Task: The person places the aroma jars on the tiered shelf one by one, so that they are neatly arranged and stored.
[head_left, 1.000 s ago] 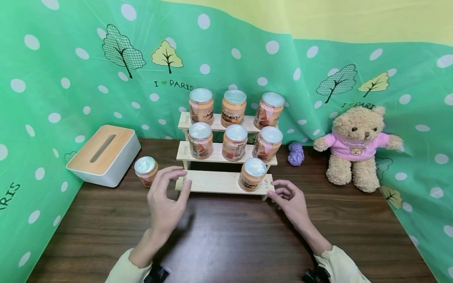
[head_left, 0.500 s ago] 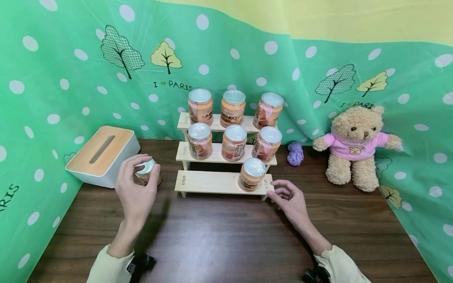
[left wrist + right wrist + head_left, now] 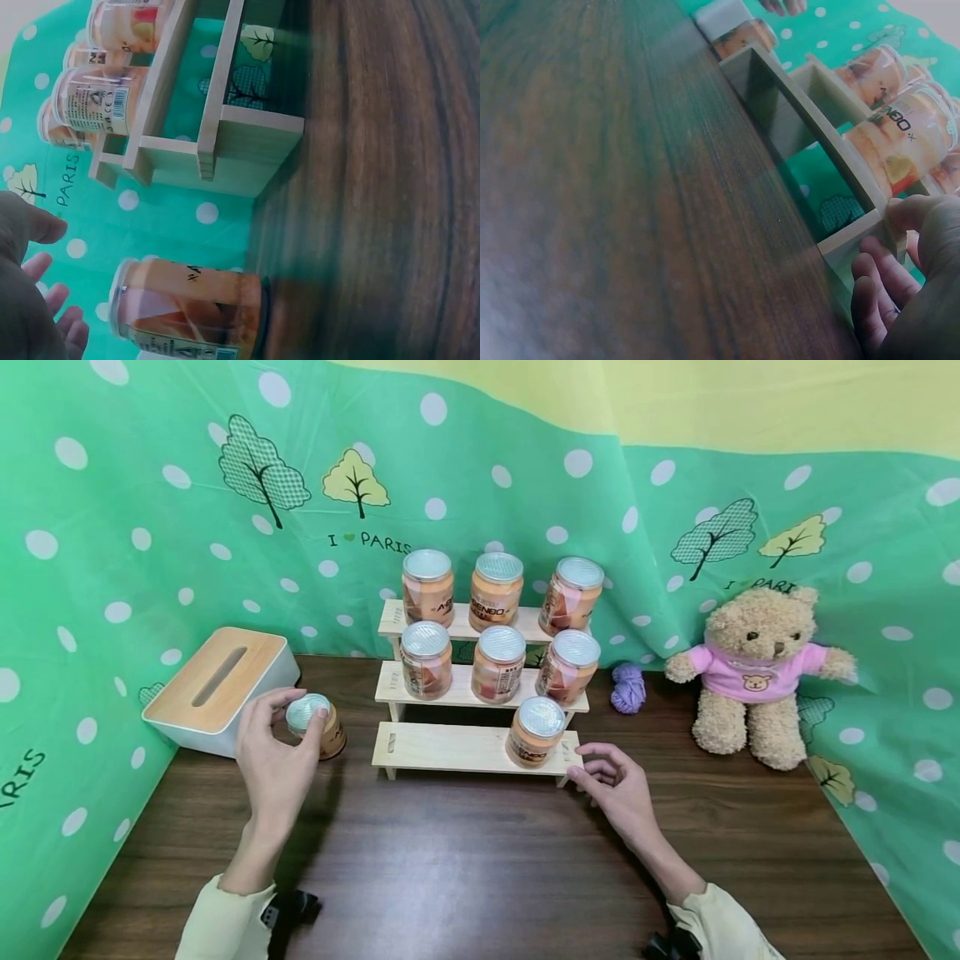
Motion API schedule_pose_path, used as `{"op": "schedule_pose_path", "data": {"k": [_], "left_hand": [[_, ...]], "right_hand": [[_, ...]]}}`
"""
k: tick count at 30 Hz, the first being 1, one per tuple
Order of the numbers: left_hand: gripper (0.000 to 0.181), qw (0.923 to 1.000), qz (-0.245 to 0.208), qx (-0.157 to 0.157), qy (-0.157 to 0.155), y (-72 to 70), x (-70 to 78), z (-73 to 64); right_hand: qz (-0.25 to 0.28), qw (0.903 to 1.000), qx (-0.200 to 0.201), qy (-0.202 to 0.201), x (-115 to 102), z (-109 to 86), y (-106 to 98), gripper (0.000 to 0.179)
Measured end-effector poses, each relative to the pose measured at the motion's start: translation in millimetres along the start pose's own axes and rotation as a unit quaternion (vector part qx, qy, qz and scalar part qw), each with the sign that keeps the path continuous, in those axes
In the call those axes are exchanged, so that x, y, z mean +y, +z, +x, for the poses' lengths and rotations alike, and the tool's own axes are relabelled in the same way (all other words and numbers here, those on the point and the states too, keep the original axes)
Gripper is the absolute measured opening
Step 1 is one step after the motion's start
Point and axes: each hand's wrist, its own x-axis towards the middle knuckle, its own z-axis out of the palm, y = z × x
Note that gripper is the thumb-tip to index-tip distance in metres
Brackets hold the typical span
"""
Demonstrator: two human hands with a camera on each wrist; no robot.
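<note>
A peach-coloured jar with a silvery lid (image 3: 330, 740) stands on the table left of a three-tier wooden shelf (image 3: 442, 746). My left hand (image 3: 273, 768) is over this jar, thumb and fingers spread about its lid in the head view. In the left wrist view, a gap shows between the fingers (image 3: 56, 298) and the jar (image 3: 199, 307). My right hand (image 3: 618, 789) pinches the right end of the lowest tier; its thumb (image 3: 909, 214) lies at the corner. One matching jar (image 3: 534, 739) stands on that tier, near its right end.
Several matching jars (image 3: 498, 664) fill the upper two tiers. A white tissue box with a wooden top (image 3: 217, 685) sits left of the loose jar. Purple yarn (image 3: 627, 687) and a teddy bear (image 3: 757, 677) are to the right. Green polka-dot cloth (image 3: 525, 485) hangs behind.
My left hand has moved left from the shelf's left end to the loose jar. That jar now shows a different side of its label. My right hand has stayed at the shelf's right end.
</note>
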Motion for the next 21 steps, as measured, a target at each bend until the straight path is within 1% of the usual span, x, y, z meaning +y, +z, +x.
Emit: {"op": "schedule_pose_path", "data": {"k": [2, 8, 12, 15, 17, 18, 21], "left_hand": [[0.033, 0.9999, 0.011, -0.010, -0.005, 0.1, -3.0, -0.4], [0.039, 0.9992, 0.029, -0.022, -0.017, 1.2, -12.7, -0.9], [0.044, 0.9983, 0.038, -0.033, -0.031, 3.2, -18.8, -2.0], [0.046, 0.9974, 0.042, -0.039, -0.043, 4.6, -22.7, -3.1], [0.047, 0.9971, 0.043, -0.042, -0.046, 5.4, -25.5, -3.8], [0.046, 0.9973, 0.040, -0.038, -0.047, 6.9, -29.6, -4.3], [0.046, 0.9969, 0.040, -0.048, -0.048, 8.4, -33.6, -5.9]], "right_hand": [[0.000, 1.0000, 0.000, -0.002, 0.6, 0.0, -0.2, 0.031], [-0.001, 1.0000, -0.001, -0.004, 1.4, 0.1, -0.1, 0.031], [-0.004, 1.0000, 0.001, -0.002, 1.5, -0.2, -0.2, 0.031], [-0.002, 1.0000, 0.001, -0.002, 1.6, -0.4, -0.4, 0.031], [-0.001, 1.0000, 0.000, -0.004, 1.8, -0.1, -0.5, 0.031], [-0.001, 1.0000, 0.000, -0.004, 1.8, -0.1, -0.5, 0.031], [0.000, 1.0000, -0.001, -0.006, 1.7, 0.0, -0.5, 0.031]]}}
